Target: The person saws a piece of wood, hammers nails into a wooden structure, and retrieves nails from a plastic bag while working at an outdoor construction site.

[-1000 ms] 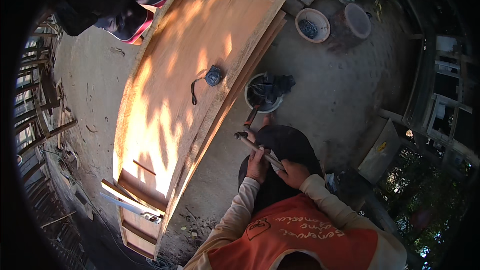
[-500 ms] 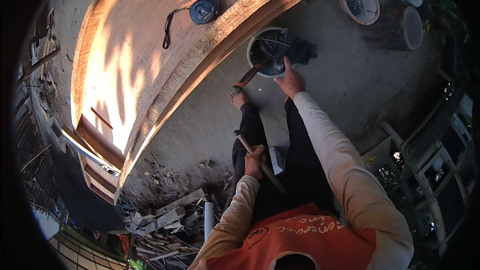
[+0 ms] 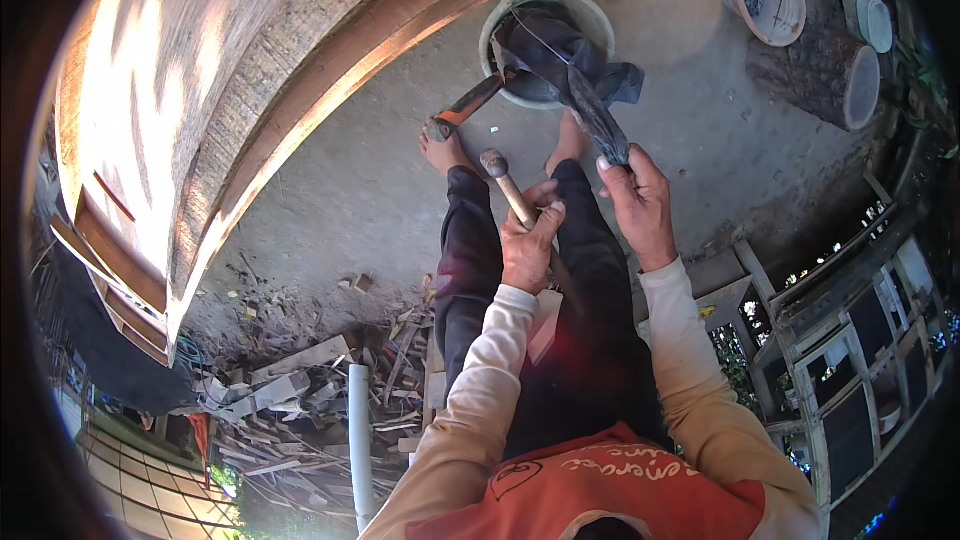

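My left hand (image 3: pixel 528 250) is closed around a wooden-handled tool (image 3: pixel 516 196) with a rounded, dark upper end, slanting up and left over my lap. The tool's lower end is dark and hard to make out. In my right hand (image 3: pixel 642 208) is one end of a dark cloth (image 3: pixel 597 120), pinched between thumb and fingers. The cloth stretches from there up into a pale round bucket (image 3: pixel 603 25), where more of it is heaped and hangs over the rim. An orange-and-black tool handle (image 3: pixel 468 108) leans out at the bucket's left, its outer end above my left foot.
To the left curves a large wooden structure (image 3: pixel 290 70) with thick edges. A bowl of nails (image 3: pixel 790 22) and a bark-covered log (image 3: pixel 815 75) stand far right. Wood scraps (image 3: pixel 290 390) and a pale pipe (image 3: pixel 360 440) lie lower left. Wooden frames (image 3: pixel 850 380) lean at right.
My right hand has drawn back from the bucket, pulling the cloth's end toward me. My left hand has moved up and forward with the wooden-handled tool. The view has shifted right.
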`<state>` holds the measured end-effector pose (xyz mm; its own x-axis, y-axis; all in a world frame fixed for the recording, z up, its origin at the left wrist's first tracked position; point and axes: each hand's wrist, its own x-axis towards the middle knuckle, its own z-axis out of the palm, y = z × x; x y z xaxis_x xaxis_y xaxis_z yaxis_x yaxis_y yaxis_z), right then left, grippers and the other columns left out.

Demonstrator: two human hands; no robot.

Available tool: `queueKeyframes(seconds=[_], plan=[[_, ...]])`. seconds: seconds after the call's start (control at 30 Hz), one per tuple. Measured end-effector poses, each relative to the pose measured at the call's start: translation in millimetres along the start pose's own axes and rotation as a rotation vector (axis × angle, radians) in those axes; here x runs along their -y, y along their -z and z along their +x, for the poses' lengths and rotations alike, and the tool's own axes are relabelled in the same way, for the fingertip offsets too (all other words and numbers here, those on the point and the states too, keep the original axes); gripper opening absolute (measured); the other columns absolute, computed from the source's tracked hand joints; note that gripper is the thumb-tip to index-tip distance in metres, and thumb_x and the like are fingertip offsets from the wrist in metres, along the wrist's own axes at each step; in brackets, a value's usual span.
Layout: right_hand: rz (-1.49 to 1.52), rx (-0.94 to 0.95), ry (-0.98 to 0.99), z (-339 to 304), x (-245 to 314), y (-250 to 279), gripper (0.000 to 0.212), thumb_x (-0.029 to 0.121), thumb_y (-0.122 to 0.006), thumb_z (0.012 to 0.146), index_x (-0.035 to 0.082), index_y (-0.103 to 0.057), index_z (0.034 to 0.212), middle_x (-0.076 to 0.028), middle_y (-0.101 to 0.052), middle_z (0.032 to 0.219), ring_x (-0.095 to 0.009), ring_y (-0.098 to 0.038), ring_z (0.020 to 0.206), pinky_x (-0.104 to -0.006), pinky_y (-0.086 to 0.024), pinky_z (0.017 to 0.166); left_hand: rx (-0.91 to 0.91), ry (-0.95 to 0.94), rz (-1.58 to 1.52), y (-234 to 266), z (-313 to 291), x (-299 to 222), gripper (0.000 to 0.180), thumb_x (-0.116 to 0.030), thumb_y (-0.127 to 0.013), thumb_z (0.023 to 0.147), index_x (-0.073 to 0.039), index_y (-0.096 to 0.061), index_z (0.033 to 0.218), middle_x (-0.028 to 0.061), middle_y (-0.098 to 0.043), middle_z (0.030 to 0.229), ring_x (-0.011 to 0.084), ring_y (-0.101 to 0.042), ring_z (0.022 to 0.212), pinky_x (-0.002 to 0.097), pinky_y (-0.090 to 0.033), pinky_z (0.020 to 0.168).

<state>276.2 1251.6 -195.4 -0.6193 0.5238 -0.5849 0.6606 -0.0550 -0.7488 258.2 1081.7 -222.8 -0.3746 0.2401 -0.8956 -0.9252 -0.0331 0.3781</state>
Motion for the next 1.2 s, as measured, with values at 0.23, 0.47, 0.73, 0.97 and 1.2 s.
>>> queueKeyframes(seconds=[0.23,0.47,0.73,0.97,1.2], plan=[[-0.446,0.203,0.525,-20,43,-19,0.01,0.012,-0.071,0.082,0.005,-0.064,0.084,-0.01,-0.057,0.103,-0.032,-0.053,0.105,-0.0411,-0.046,0.087,0.178,-0.049,-0.258,-6,46,-8,0.043,-0.015,-0.071,0.092,0.002,-0.056,0.128,0.0053,-0.066,0.104,0.013,-0.063,0.091,0.0271,-0.053,0.083],[-0.406,0.493,0.478,-72,39,-26,0.014,0.009,-0.071,0.076,0.005,-0.06,0.084,-0.007,-0.059,0.088,-0.026,-0.055,0.093,-0.0412,-0.047,0.078,0.389,-0.003,-0.399,20,14,-4,0.059,-0.018,-0.071,0.092,-0.003,-0.045,0.143,0.0094,-0.069,0.103,0.0186,-0.069,0.088,0.0272,-0.056,0.078],[0.082,0.342,0.128,-81,66,27,0.028,0.016,-0.068,0.087,-0.002,-0.069,0.109,-0.009,-0.064,0.079,-0.022,-0.062,0.069,-0.0347,-0.048,0.063,0.254,-0.091,-0.25,-10,10,-17,0.088,-0.006,-0.079,0.082,-0.002,-0.029,0.154,0.0015,-0.06,0.089,0.013,-0.058,0.081,0.0255,-0.049,0.076],[0.251,0.259,-0.23,-80,58,32,0.039,0.018,-0.064,0.09,-0.004,-0.067,0.122,-0.006,-0.067,0.082,-0.013,-0.061,0.067,-0.0297,-0.05,0.067,-0.033,-0.268,0.309,-2,49,-48,0.057,-0.014,-0.077,0.087,-0.003,-0.054,0.138,-0.0013,-0.062,0.082,0.0094,-0.059,0.074,0.0261,-0.05,0.069],[-0.039,0.497,0.1,-51,96,35,0.037,0.02,-0.067,0.085,-0.004,-0.071,0.114,-0.016,-0.071,0.084,-0.022,-0.069,0.069,-0.0336,-0.051,0.066,-0.014,-0.463,0.158,-17,100,-68,0.034,-0.011,-0.075,0.086,-0.004,-0.063,0.117,0.0021,-0.068,0.093,0.0096,-0.06,0.083,0.0261,-0.051,0.079]])
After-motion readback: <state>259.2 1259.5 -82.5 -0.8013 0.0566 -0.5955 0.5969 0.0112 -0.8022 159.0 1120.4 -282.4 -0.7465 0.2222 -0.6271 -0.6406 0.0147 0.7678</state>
